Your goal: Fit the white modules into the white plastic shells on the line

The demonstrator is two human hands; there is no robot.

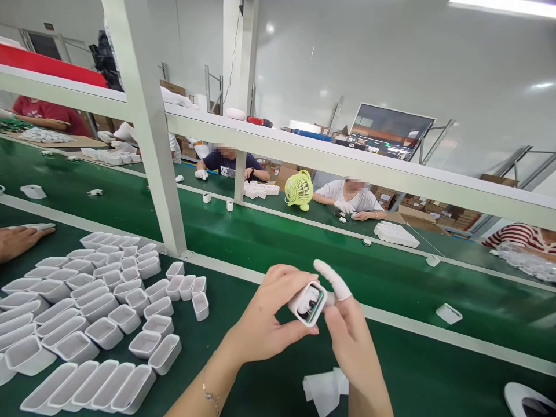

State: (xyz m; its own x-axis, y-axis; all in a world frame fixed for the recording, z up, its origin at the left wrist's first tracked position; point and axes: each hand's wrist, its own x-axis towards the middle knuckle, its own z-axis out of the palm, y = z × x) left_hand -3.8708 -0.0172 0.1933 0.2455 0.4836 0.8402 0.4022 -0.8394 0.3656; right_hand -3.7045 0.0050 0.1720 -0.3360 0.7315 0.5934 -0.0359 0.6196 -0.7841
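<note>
at the far left, a co-worker's hand [21, 238] with white-covered fingers lies flat, palm down, on the dark green bench [234, 379]. in front of it stand many white, open-topped, rounded rectangular plastic cups [99, 304], set close together in slanting rows, with a few smaller ones at the right end of the group. a pale square metal post [150, 133] rises behind them.

to the right, the person's left forearm slants up and rightward from the bottom edge, a thin silver chain bracelet [209, 397] round the wrist. the left hand [267, 315] curves about a white, rounded rectangular plastic housing [309, 304], fingers over the top and thumb beneath, holding it above the bench. the housing is tilted, its open end towards the viewer, showing a green board along one inner side and dark parts within.

below it, a crumpled white translucent sheet [321, 391] lies on the bench, partly behind the right forearm. that forearm comes up steeply; the right hand [347, 324] has its index finger raised and bent leftward in a white finger cover [333, 279], its thumb just beside the housing. whether the thumb and the other fingers grip the housing, i cannot tell.

further right, a white rounded plastic piece [449, 314] lies on the glossy green belt [403, 284].
</note>
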